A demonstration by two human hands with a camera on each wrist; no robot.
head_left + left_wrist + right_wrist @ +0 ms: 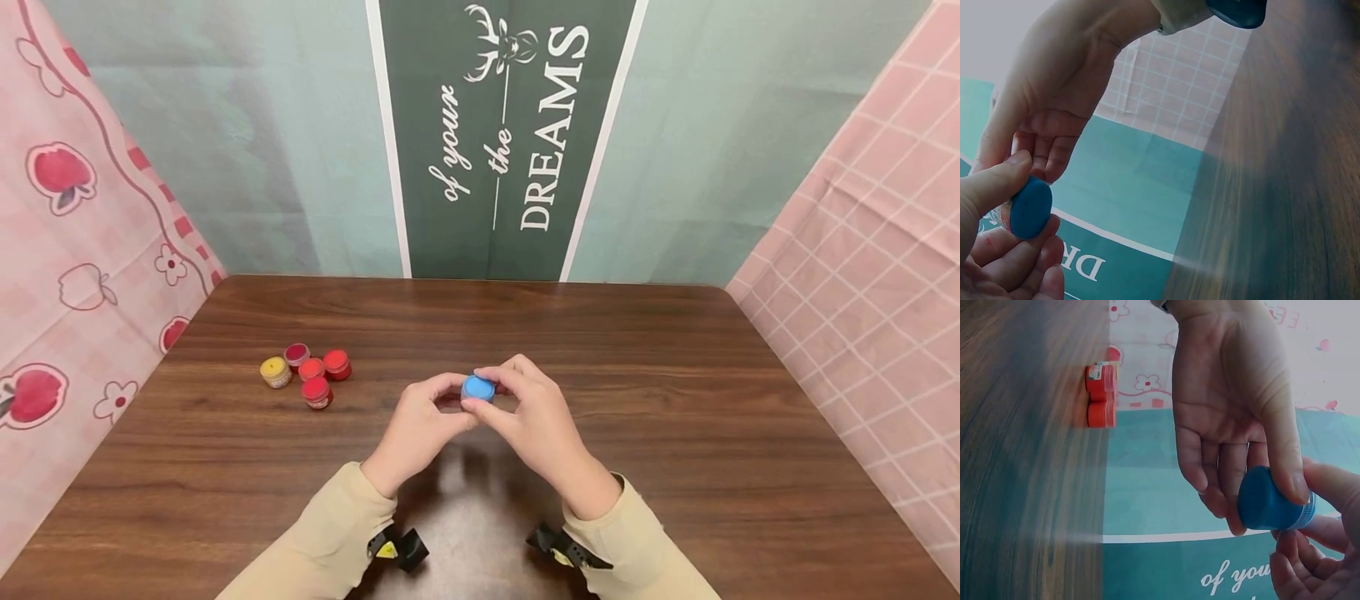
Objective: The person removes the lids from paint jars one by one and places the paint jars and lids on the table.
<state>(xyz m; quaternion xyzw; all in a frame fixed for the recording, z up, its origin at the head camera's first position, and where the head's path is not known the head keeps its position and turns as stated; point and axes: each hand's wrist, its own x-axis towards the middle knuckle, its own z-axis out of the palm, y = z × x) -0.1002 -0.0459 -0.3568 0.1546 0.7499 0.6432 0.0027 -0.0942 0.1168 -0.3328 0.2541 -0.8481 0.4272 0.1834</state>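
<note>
A small round jar (478,387), blue with a clear band at one end, is held up over the middle of the table between both hands. My left hand (422,423) grips it from the left, thumb in front and fingers behind. From the other side, my right hand (536,418) pinches it near its top with thumb and fingertips. In the left wrist view the smooth blue end of the jar (1031,207) shows, with part of a printed label behind it. The right wrist view shows the clear band beside the blue part (1266,501).
Several small jars stand grouped at the left of the brown wooden table (660,358): a yellow one (276,372), a dark red one (297,356), and red ones (317,392). Printed cloths hang around the table. Each sleeve carries a black wrist strap (399,546).
</note>
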